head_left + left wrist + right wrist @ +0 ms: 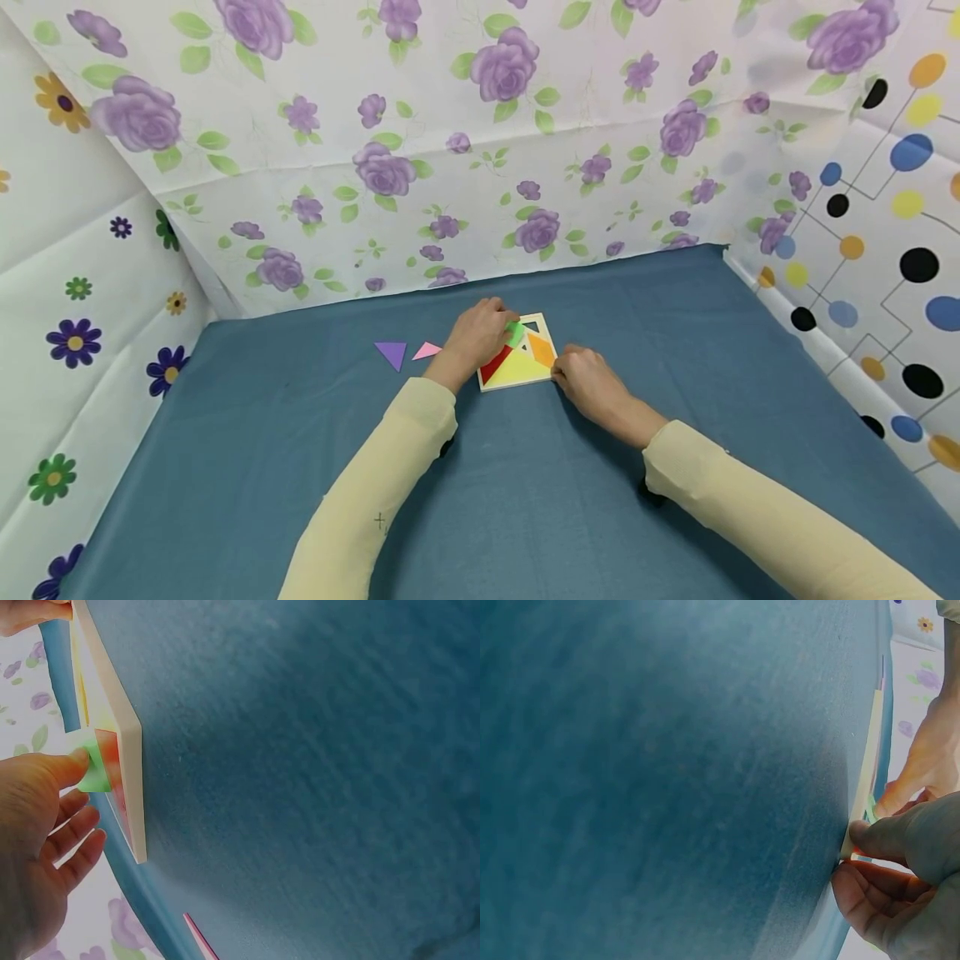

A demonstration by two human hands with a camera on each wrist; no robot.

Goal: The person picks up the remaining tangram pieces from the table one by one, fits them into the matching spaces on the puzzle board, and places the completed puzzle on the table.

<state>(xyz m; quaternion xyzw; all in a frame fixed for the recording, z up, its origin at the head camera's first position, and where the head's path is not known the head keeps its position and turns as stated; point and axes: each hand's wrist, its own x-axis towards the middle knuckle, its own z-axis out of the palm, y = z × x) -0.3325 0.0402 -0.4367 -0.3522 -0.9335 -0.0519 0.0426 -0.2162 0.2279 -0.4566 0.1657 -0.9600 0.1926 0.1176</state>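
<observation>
Fitting the green piece (pixel 516 334), apparently, pinched it between fingers of the left hand (pixel 480 335) over the far part of the tray (pixel 517 384), pinched the near right corner with the right hand (pixel 592 383), and probably needed careful alignment next.

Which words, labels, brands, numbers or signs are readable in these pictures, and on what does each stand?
"+": small dark cross-shaped mark on the left sleeve; any finer detail is too small to read.
No words, labels, brands or numbers are readable, including on the tray and coloured pieces.
</observation>
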